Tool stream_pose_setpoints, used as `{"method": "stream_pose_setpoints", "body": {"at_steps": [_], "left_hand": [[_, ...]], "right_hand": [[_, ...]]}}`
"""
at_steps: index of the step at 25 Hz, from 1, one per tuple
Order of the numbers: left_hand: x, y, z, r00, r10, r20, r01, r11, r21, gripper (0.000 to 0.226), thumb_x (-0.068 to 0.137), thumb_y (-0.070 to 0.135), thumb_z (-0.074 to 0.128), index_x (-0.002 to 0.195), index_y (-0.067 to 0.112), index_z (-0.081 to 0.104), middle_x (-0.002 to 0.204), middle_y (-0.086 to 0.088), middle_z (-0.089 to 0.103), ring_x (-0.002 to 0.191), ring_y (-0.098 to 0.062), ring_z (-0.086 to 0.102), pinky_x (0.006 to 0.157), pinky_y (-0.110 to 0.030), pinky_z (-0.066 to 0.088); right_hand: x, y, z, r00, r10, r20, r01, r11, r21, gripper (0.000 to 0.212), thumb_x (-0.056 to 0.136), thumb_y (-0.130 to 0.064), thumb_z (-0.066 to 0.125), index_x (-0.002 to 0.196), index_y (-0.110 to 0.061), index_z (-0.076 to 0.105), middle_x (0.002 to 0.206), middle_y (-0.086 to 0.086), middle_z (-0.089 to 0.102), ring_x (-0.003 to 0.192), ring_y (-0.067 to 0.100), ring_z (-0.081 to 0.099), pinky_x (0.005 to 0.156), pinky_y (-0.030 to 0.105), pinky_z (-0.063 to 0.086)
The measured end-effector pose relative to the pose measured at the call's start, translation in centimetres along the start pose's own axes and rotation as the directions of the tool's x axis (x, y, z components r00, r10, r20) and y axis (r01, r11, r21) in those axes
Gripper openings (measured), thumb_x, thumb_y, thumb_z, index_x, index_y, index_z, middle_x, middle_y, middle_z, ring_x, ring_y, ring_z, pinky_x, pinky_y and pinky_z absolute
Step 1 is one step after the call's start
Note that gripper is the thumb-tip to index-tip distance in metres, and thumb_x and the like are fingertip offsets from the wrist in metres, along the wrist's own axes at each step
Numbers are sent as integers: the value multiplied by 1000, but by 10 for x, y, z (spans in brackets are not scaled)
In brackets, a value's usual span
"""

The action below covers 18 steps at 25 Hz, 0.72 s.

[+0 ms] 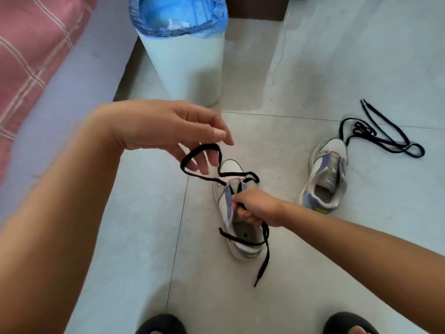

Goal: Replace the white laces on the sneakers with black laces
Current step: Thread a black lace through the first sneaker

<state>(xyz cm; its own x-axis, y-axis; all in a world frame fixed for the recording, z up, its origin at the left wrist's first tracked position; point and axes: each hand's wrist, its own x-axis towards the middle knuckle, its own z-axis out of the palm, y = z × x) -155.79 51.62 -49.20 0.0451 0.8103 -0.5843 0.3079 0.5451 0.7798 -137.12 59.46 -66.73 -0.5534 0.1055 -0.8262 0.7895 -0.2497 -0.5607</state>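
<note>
A white and lilac sneaker [234, 247] lies on the floor tiles in the middle of the view, toe pointing away. A black lace [265, 249] runs through its lowest eyelets. My right hand [252, 207] grips the lace above the tongue, and the lace's free end trails down past the heel. My left hand [168, 131] is raised above the toe with a loop of the same lace hooked over its loosely curled fingers. A second sneaker [325, 174] without a lace lies to the right. Beside its toe a second black lace [385, 136] lies loose on the floor.
A white bin [190, 68] with a blue liner stands behind the near sneaker. A bed with a pink checked cover [31, 51] runs along the left. Two dark slippers [161, 324] show at the bottom edge. A dark wooden piece [255, 8] stands at the top.
</note>
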Motion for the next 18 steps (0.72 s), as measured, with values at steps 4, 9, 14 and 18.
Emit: {"method": "stream_pose_setpoints", "body": {"at_steps": [4, 9, 14, 18], "left_hand": [[12, -23, 30, 907, -128, -402, 386, 634, 670, 33, 96, 40, 44, 119, 20, 57, 123, 0, 57, 108, -21, 55, 85, -27, 41], [69, -85, 120, 926, -302, -226, 376, 799, 469, 41, 92, 43, 52, 112, 8, 54, 120, -17, 55, 106, -28, 53, 79, -28, 41], [109, -115, 181, 749, -283, -599, 409, 909, 82, 84, 71, 60, 65, 131, 9, 35, 137, -12, 31, 127, -29, 34, 102, -39, 34], [117, -121, 191, 731, -354, -584, 370, 924, -96, 71, 80, 54, 57, 130, 8, 37, 141, -13, 31, 129, -30, 36, 105, -42, 33]], "right_hand": [[-3, -1, -4, 999, 37, -5, -37, 996, 86, 29, 100, -21, 29, 76, -16, 44, 42, -5, 34, 33, 6, 21, 34, 14, 14], [-7, -2, -4, 999, 54, -4, -52, 979, 197, 28, 100, -22, 29, 77, -14, 43, 44, -5, 37, 33, 6, 21, 32, 15, 14], [-12, -10, -2, 997, 75, 4, -71, 932, 354, 30, 100, -20, 28, 73, -15, 40, 42, -6, 34, 30, 3, 20, 31, 14, 10], [-14, -20, -7, 994, 110, 10, -97, 818, 566, 33, 101, -19, 31, 69, -15, 40, 40, -5, 34, 28, 3, 21, 28, 12, 11]]}}
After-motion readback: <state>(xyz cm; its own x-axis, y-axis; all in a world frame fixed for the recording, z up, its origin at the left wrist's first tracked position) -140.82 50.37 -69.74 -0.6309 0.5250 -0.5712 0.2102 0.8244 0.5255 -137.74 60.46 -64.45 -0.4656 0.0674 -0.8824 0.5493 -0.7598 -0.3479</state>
